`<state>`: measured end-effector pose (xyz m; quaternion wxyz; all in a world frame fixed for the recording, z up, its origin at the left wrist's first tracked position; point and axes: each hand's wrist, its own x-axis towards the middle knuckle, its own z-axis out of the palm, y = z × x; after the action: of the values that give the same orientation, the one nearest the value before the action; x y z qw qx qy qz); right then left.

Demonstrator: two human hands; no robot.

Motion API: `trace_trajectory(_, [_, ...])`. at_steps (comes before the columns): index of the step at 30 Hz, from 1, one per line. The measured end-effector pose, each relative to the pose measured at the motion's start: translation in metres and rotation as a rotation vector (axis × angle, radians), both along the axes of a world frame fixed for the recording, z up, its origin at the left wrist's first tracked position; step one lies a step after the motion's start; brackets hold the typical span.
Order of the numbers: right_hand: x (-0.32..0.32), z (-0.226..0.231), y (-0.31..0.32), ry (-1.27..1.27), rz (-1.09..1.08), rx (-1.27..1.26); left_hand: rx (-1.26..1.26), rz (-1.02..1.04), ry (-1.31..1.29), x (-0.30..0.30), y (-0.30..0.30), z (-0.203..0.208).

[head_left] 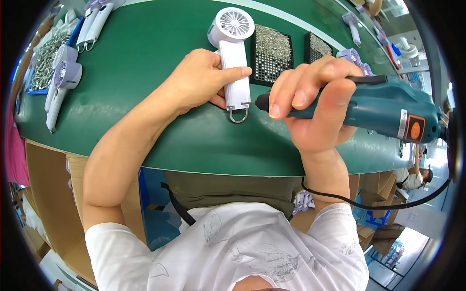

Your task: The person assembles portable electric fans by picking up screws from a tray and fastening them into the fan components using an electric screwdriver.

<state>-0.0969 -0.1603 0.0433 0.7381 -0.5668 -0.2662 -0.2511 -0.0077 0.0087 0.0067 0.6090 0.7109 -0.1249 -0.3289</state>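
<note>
My left hand (208, 77) is closed around the handle of a white handheld fan (237, 70), thumb across its front. The fan lies on the green table with its round grille head away from me and a metal loop (238, 116) at its near end. My right hand (315, 97) grips a teal electric screwdriver (383, 109), held sideways with its black nose pointing left. The bit's tip is at the lower right edge of the fan handle, near the loop; whether a screw is there cannot be made out.
Beyond my right hand stand a black tray (264, 75) of small screws and a second tray (319, 47). More fans (65, 77) lie at the left, near a blue bin (36, 89) of metal clips. The screwdriver's black cord (383, 207) loops down right. Cardboard boxes (48, 194) stand below the table edge.
</note>
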Motion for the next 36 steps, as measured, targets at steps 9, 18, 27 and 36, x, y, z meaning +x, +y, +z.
trace_trajectory(9, [-0.009, 0.001, 0.012, 0.007, 0.002, -0.108, -0.025, -0.002, -0.068, -0.004, -0.007, -0.003])
trace_trajectory(18, [-0.007, -0.002, 0.017, -0.033, 0.041, -0.156, -0.013, 0.016, -0.031, -0.007, -0.001, 0.002])
trace_trajectory(27, [-0.007, -0.002, 0.006, -0.059, 0.056, -0.099, -0.039, 0.065, -0.090, -0.013, 0.001, 0.005])
trace_trajectory(36, [-0.022, 0.019, -0.020, -0.055, 0.336, 0.227, -0.067, 0.269, -0.149, -0.052, 0.004, 0.021])
